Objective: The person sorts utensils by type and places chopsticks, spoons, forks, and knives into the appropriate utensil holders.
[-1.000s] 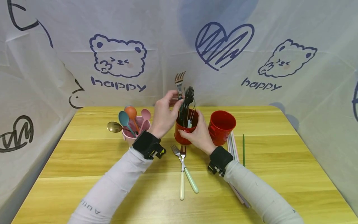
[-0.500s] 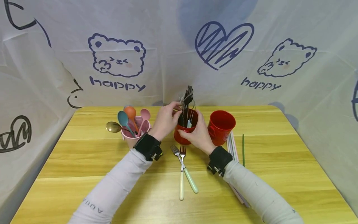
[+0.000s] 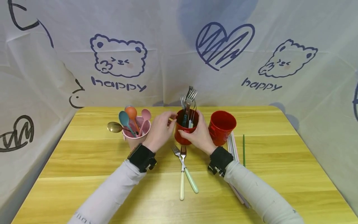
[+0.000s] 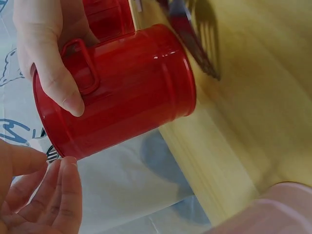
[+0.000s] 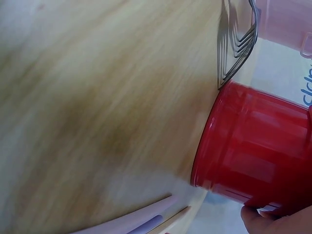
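A red cup (image 3: 183, 137) full of forks (image 3: 190, 98) stands at the back middle of the table in the head view. My right hand (image 3: 199, 133) grips its right side near the rim; in the left wrist view the thumb lies by the wire handle (image 4: 92, 78). Beside the cup's left rim is my left hand (image 3: 161, 128), fingers loosely bent and nothing held. Its fingertips come right up to the rim in the left wrist view, where the left hand (image 4: 44, 195) shows at lower left. Two forks (image 3: 182, 183) with pale handles lie crossed in front of the cup.
Right of that cup stands a second red cup (image 3: 222, 124). Pale sticks (image 3: 232, 146) and a green stick (image 3: 244, 149) lie beyond it. At left, a pink bucket (image 3: 133, 141) holds several spoons (image 3: 131, 113). White cloth with drawings hangs behind the table.
My left hand lowered a silver fork into the red cup, let it go and drew back left and down. The right hand stayed on the cup.
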`<state>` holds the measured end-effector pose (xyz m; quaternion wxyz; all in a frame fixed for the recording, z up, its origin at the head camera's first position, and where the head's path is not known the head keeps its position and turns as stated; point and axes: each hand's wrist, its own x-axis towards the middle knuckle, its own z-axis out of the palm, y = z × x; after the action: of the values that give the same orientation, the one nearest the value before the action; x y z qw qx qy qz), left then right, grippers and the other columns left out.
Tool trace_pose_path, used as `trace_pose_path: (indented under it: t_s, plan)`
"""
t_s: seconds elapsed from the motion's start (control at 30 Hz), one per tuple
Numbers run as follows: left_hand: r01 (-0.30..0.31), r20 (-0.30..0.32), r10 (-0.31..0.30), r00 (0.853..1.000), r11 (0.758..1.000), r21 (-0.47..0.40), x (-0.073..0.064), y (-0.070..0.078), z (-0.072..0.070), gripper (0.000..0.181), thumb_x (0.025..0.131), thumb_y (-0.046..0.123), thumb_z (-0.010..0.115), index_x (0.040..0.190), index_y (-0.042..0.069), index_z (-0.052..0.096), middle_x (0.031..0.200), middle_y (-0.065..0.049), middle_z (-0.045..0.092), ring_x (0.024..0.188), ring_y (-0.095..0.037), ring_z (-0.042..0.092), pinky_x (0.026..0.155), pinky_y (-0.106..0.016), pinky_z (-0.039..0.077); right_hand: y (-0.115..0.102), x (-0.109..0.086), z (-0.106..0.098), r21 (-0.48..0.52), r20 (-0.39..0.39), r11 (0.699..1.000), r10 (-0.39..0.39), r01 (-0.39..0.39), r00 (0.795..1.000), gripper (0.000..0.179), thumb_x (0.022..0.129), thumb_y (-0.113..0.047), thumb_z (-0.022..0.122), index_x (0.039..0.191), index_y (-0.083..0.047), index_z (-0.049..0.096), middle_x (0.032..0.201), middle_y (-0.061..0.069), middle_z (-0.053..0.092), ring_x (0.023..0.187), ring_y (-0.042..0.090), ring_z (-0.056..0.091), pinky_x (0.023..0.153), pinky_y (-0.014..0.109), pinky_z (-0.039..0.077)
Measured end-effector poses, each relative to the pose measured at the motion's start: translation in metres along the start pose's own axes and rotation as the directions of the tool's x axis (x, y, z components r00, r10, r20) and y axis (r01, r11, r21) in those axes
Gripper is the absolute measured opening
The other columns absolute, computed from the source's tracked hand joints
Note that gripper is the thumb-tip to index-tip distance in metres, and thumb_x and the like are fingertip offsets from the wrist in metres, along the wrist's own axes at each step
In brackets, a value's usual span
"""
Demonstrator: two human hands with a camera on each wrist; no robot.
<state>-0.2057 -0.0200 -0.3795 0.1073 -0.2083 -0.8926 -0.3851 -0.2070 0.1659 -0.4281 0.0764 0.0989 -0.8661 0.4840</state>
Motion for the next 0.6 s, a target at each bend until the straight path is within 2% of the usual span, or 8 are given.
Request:
trace_pose_path:
  t_s: [0.3,0.47,0.6]
  plan:
    - [0.040,0.039,-0.042,0.998,0.998,0.038,-0.024,-0.006,-0.007,0.022,0.098,0.009,0.061,0.118,0.002,0.068,0.116,-0.015,0.072,0.099,-0.030,0.072,0.085,-0.041,0.060,-0.001,-0.001,0.000,0.013,0.002,1.000,0.009,-0.009,1.000,0.095,0.080,-0.024,0.084,0.152,-0.008,0.025,0.148,0.016,0.046,0.135,0.034,0.049,0.114,0.052,0.045]
    - [0.009,0.075,-0.014,0.997,0.998,0.062,-0.036,-0.006,-0.007,0.019,0.098,0.007,0.061,0.115,0.001,0.068,0.113,-0.016,0.072,0.101,-0.029,0.070,0.089,-0.042,0.059,-0.001,-0.001,-0.002,0.014,0.012,1.000,0.021,-0.021,1.000,0.096,0.080,-0.025,0.084,0.153,-0.008,0.024,0.150,0.016,0.046,0.136,0.034,0.049,0.115,0.052,0.043]
    - [-0.011,0.092,0.002,0.996,0.995,0.096,-0.048,-0.005,-0.007,0.017,0.097,0.007,0.061,0.112,0.001,0.069,0.109,-0.015,0.073,0.099,-0.028,0.070,0.087,-0.042,0.059,-0.002,0.000,-0.002,0.008,0.024,1.000,0.022,-0.022,0.999,0.098,0.081,-0.027,0.084,0.154,-0.008,0.022,0.151,0.016,0.045,0.137,0.034,0.048,0.115,0.053,0.043]
